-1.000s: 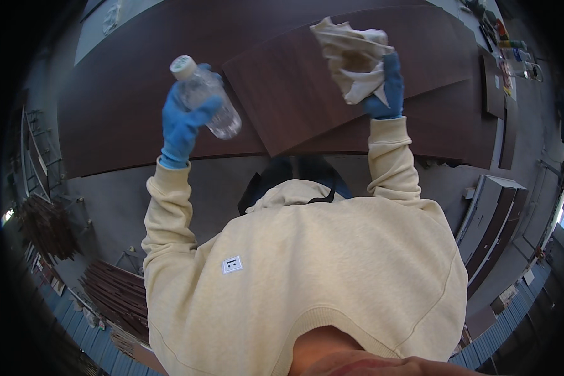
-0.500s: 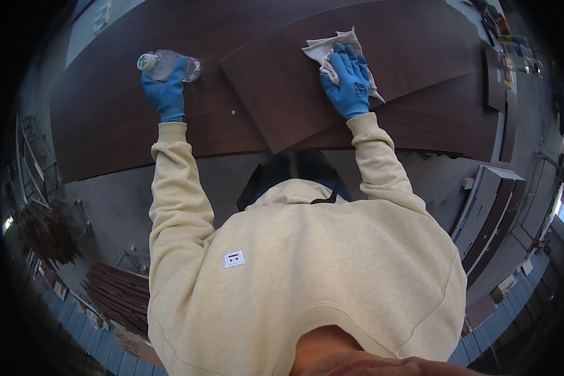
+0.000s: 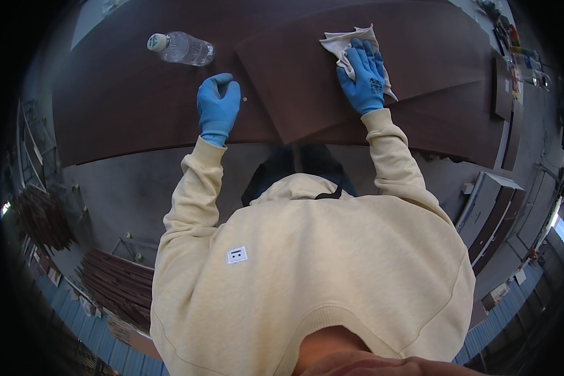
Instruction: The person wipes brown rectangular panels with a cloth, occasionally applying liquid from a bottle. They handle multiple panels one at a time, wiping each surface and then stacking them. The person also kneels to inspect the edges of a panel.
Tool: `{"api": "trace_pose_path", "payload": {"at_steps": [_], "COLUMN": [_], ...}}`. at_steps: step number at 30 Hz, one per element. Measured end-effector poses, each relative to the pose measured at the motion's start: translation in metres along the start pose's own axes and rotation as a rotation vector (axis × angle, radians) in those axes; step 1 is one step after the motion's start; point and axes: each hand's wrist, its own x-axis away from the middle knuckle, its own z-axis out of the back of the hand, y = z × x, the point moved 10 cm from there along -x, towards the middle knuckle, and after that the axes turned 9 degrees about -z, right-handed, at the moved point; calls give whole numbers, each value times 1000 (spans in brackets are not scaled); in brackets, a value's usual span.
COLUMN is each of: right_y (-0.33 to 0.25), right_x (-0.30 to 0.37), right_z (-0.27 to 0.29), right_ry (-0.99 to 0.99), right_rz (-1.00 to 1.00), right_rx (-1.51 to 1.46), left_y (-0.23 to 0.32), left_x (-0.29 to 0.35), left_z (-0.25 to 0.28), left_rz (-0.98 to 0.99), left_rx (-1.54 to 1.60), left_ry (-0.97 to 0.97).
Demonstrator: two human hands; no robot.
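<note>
My right hand (image 3: pixel 362 78), in a blue work glove, presses a crumpled whitish cloth (image 3: pixel 337 42) onto the upper dark brown board (image 3: pixel 288 81). The cloth bunches between thumb and fingers and shows past the fingertips and beside the palm. My left hand (image 3: pixel 219 108), gloved alike, is over the lower brown board (image 3: pixel 119 106) near its front edge, fingers curled in and nothing visible in them. Farther off, apart from that hand, a clear plastic bottle (image 3: pixel 189 49) with a white cap appears to lie on its side, cap to the left.
The upper board lies askew on the lower one, its corner toward me. A small white speck (image 3: pixel 245 99) is beside my left hand. Stacked brown strips (image 3: pixel 116 282) are at lower left, leaning panels (image 3: pixel 492 213) at right. Tools and clutter (image 3: pixel 514 44) fill the far right.
My left hand has let go of the bottle and drawn back toward me and to the right. The bottle now rests on the board. My right hand stays on the cloth.
</note>
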Motion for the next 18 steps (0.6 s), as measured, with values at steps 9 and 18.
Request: {"api": "trace_pose_path", "payload": {"at_steps": [9, 18], "right_y": [-3, 0], "right_x": [1, 9], "right_z": [-6, -6], "right_ry": [-5, 12], "right_rz": [23, 4], "right_rx": [29, 22], "left_y": [-8, -7], "left_x": [66, 196], "left_z": [-45, 55], "left_rz": [-696, -891], "left_rx": [-809, -568], "left_ry": [-484, -771]}}
